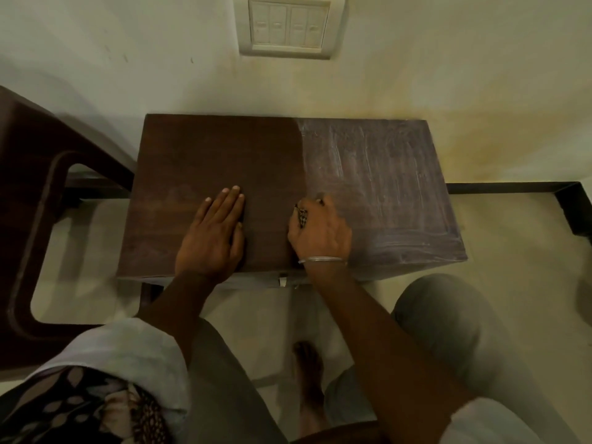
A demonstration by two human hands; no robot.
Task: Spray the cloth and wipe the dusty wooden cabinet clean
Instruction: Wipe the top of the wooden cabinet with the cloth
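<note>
The wooden cabinet (198, 149) stands against the wall, seen from above. The left half of its top is dark and clean. The right half (384, 187) is grey with dust and pale streaks. My left hand (214, 229) lies flat, palm down, on the clean half and holds nothing. My right hand (320, 229), with a ring and a metal bangle, rests at the line between clean and dusty wood. Its fingers are curled and nothing shows in them. No cloth and no spray bottle are in view.
A dark brown plastic chair (35, 200) stands close on the left of the cabinet. A switch plate (288, 25) is on the wall behind. A black frame (512, 187) runs along the floor at right. My knees and a bare foot (309, 379) are below the cabinet's front edge.
</note>
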